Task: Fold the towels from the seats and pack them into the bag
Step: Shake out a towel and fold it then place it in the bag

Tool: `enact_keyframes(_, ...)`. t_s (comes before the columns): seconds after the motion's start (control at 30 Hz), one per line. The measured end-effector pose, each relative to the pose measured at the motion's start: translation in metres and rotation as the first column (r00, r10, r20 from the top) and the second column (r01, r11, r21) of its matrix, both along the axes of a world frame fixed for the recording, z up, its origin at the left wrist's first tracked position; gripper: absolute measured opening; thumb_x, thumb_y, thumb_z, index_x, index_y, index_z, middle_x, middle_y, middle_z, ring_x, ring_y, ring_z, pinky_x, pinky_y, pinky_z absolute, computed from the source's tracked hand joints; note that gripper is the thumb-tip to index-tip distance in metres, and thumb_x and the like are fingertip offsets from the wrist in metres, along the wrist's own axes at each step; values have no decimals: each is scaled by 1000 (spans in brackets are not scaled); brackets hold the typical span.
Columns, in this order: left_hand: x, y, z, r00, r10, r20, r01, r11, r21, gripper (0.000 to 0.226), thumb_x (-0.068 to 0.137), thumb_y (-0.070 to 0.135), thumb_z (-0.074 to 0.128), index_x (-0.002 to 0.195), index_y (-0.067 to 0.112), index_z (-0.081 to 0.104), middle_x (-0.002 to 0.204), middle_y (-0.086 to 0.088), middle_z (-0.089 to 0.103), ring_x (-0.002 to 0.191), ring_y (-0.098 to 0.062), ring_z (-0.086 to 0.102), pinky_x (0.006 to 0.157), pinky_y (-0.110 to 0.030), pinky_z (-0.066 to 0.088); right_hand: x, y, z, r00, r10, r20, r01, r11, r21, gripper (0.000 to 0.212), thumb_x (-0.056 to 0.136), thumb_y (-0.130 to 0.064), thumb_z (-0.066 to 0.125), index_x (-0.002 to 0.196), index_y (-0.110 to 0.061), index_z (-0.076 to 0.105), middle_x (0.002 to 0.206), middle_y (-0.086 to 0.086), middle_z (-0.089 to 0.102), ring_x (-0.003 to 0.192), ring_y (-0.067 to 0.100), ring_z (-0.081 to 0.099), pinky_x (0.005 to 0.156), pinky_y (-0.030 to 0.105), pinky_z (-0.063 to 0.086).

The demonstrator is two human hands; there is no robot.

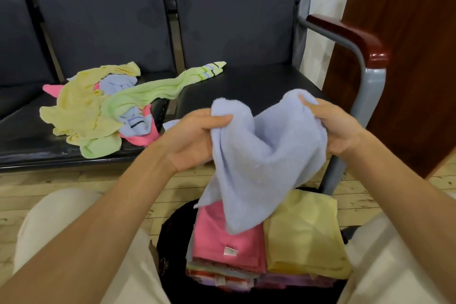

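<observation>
Both hands grasp a blue towel (261, 155) above the bag (172, 242): left hand (195, 138) at its left edge, right hand (333, 128) at its right. Folded pink (222, 242) and yellow (303, 237) towels seem to lie inside. Loose towels (98, 106) sit far left on the bench (246, 84).

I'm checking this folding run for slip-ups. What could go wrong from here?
1. The blue towel hangs bunched between the left hand and right hand; folded like this, it may come out lumpy.
2. Its lower corner dangles over the pink towel in the bag and might ruffle that stack.
3. The green towel bridges the gap between the seats and could slide down.
</observation>
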State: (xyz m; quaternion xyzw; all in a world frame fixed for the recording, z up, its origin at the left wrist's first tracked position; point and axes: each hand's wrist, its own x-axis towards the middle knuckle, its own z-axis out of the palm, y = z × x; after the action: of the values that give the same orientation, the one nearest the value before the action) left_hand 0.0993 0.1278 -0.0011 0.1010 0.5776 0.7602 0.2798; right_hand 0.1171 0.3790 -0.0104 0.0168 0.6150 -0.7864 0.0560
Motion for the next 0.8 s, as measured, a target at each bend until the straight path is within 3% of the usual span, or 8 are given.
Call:
enact_keyframes(0.07, -3, -2, 8, 999, 32, 6, -32, 998, 50, 28, 88, 16, 51, 103, -3, 66, 100, -18, 69, 90, -27, 68, 87, -39, 53, 6, 0, 7, 991, -113, -77, 95, 973, -210, 23, 74, -26, 59, 97, -20, 61, 70, -4, 72, 67, 8, 70, 56, 24, 56)
enact_keyframes(0.13, -8, -6, 8, 995, 90, 52, -92, 995, 33, 32, 94, 18, 46, 103, 0, 70, 107, -17, 70, 96, -27, 67, 92, -40, 49, 8, 1, 10, 978, -199, -57, 170, 927, -335, 14, 88, -25, 56, 101, -23, 60, 77, -3, 75, 72, 11, 73, 59, 26, 58)
enact_keyframes(0.23, -20, -15, -4, 966, 223, 131, -226, 974, 9, 28, 91, 13, 48, 112, 3, 63, 118, -12, 66, 107, -27, 61, 92, -40, 48, 2, 1, 5, 957, -286, 44, 287, 923, -256, 18, 95, -28, 57, 112, -25, 61, 100, 0, 75, 87, 17, 73, 63, 30, 59)
enact_keyframes(0.37, -30, -16, -15, 864, 393, 315, -420, 908, 17, 3, 86, 10, 47, 84, 12, 46, 90, -11, 45, 95, -22, 45, 81, -32, 40, -9, -1, -9, 892, -411, 186, 442, 879, -180, 31, 94, -29, 61, 124, -22, 58, 115, 5, 68, 103, 24, 66, 71, 36, 57)
enact_keyframes(0.5, -37, -24, -19, 803, 453, 388, -530, 840, 116, 4, 89, 12, 42, 91, 11, 46, 99, -8, 54, 102, -19, 60, 92, -28, 46, -21, 5, -9, 848, -498, 184, 524, 839, -148, 25, 95, -35, 58, 118, -25, 59, 115, 3, 66, 100, 21, 64, 65, 33, 56)
enact_keyframes(0.6, -35, -27, -15, 817, 520, 249, -547, 836, 49, 20, 92, 7, 40, 76, 11, 52, 68, -2, 63, 60, -11, 62, 57, -19, 51, -20, 11, -10, 868, -474, 150, 496, 849, -182, 35, 92, -24, 64, 126, -22, 57, 118, 3, 64, 105, 25, 62, 82, 42, 55)
enact_keyframes(0.7, -38, -23, -17, 786, 617, 51, -611, 786, -91, 21, 91, 9, 51, 110, 4, 59, 107, -11, 67, 97, -23, 65, 83, -33, 54, -21, 12, -16, 870, -486, 83, 488, 872, -16, 46, 89, -10, 66, 133, -17, 53, 125, 4, 61, 112, 28, 59, 98, 50, 49)
enact_keyframes(0.8, -41, -22, -20, 688, 723, -64, -723, 675, -148, 23, 92, 12, 57, 114, 8, 51, 107, -6, 60, 98, -22, 58, 74, -31, 51, -24, 10, -22, 842, -513, -168, 534, 743, 404, 30, 95, -8, 58, 124, -13, 61, 115, 4, 64, 105, 25, 61, 93, 44, 53)
